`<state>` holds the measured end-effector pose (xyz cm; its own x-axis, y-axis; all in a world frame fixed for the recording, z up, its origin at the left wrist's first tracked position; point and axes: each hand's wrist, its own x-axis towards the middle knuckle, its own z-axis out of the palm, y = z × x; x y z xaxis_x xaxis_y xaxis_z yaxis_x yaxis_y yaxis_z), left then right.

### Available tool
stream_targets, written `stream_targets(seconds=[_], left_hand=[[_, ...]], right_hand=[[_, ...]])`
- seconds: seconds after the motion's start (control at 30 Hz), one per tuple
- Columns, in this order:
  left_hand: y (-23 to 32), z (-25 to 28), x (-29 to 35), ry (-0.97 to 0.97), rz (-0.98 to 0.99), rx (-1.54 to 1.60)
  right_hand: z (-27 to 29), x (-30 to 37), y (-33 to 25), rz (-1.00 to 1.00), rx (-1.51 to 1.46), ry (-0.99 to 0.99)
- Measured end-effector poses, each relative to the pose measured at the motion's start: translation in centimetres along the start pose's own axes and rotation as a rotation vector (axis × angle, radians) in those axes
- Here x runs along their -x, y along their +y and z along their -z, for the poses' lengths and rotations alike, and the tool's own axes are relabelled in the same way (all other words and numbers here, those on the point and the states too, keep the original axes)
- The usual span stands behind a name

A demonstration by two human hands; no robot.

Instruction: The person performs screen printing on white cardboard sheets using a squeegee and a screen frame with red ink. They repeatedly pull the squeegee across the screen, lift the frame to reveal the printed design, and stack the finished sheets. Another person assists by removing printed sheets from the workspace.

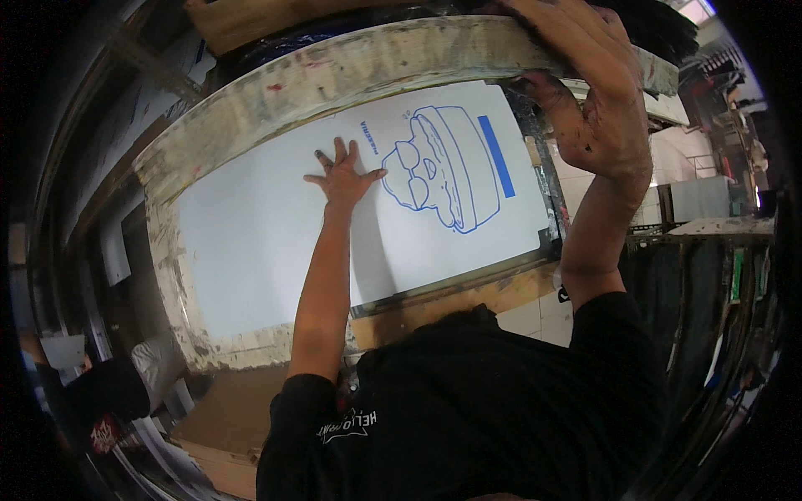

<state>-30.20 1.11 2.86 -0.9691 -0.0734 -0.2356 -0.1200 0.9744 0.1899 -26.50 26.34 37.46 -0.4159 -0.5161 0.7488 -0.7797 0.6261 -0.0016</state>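
A large white sheet (pixel 251 225) lies on a flat surface in front of me, bearing a blue line drawing of a face-like shape and a solid blue bar at its right. My left hand (pixel 341 177) rests on it palm down, fingers spread, just left of the drawing. Along the far side of the sheet runs a worn, paint-stained wooden frame (pixel 334 73). My right hand (pixel 585 92) grips that frame near its right end, thumb on the near side and fingers over the top; the fingertips are partly hidden.
A light wooden strip (pixel 434 301) runs along the sheet's near side, by my body. At the lower left is a brown board (pixel 230 413), and past it a person in dark clothing (pixel 104 392). Dark racks (pixel 710 292) stand to the right. A wooden box edge (pixel 267 21) lies beyond the frame.
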Motion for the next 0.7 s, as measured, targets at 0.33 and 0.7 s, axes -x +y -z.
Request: stream_targets(seconds=[0.33,0.7], left_hand=[[-11.4,-3.0,5.5,0.662,-0.343,0.799],[-13.9,-5.2,28.7,0.763,0.392,0.451]], right_hand=[[1.7,7.5,-3.8,-0.117,-0.059,-0.366],[-6.1,27.2,-8.9,-0.174,-0.371,-0.798]])
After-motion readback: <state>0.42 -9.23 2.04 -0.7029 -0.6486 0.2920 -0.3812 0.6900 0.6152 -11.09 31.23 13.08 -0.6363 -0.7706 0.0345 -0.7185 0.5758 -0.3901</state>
